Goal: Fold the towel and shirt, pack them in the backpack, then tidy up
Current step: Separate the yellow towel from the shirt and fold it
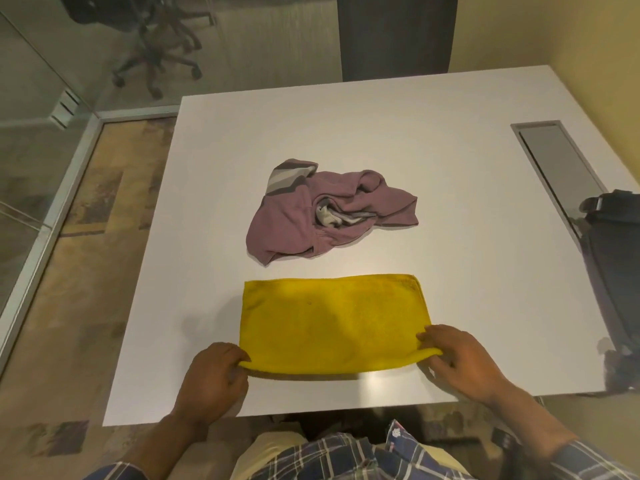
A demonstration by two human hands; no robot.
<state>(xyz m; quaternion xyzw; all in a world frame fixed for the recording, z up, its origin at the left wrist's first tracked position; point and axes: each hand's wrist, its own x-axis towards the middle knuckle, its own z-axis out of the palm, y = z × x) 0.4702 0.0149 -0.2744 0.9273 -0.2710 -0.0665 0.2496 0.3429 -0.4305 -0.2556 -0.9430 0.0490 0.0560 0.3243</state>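
- Backpack (613, 271): dark, at the right edge of the white table (214, 237), partly cut off by the frame; its contents cannot be seen.
- Towel (332, 320): yellow, folded into a flat rectangle, lying near the table's front edge.
- Left hand (214, 372): fingers curled, pinching the towel's near-left corner.
- Right hand (457, 358): fingers curled over the near-right corner, gripping the folded edge.
- Shirt (322, 216): mauve with grey stripes, crumpled at mid-table, just beyond the towel, apart from it.

Both hands (216, 370) (457, 360) pinch the yellow towel's (334, 323) near corners on the table (450, 168).
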